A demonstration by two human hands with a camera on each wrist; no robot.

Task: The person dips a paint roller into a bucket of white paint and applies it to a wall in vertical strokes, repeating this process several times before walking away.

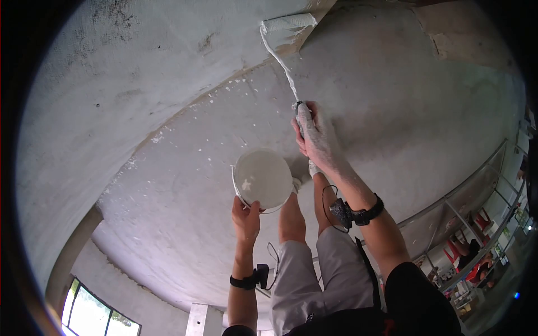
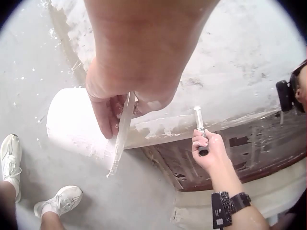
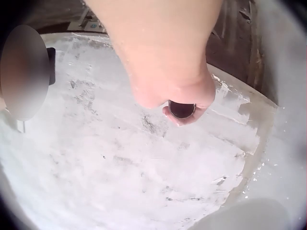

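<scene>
Out ahead of the right hand (image 1: 315,137), away from the body, is the roller (image 1: 288,23), with its sleeve against the wall (image 1: 140,67) right about where it meets the floor (image 1: 392,84) and just beside a brownish bare strip (image 1: 305,40). That hand is closed tight around the roller grip (image 2: 200,127). From the right wrist view you can see the dark butt end of the grip poking out of the fist, so it's a full wrap and not a fingertip hold. The paint-caked wire shaft (image 1: 280,61) runs from the knuckles straight out to the sleeve, so the long axis points away from the hand toward the wall, and the sleeve sits crosswise at the far end. The left hand (image 1: 246,215) is lower and closer in, well apart from the roller, so the right hand is clearly the nearer one and the only one touching it. The left has its fingers hooked over the thin bail (image 2: 122,136) of a white bucket (image 1: 262,178), which hangs just past the fingers and sits between the two hands in the head view, close to the right forearm but apart from it as far as I can tell. White shoes (image 2: 62,200) are on the floor under the bucket side, and there are paint flecks scattered across the floor out that way too.
</scene>
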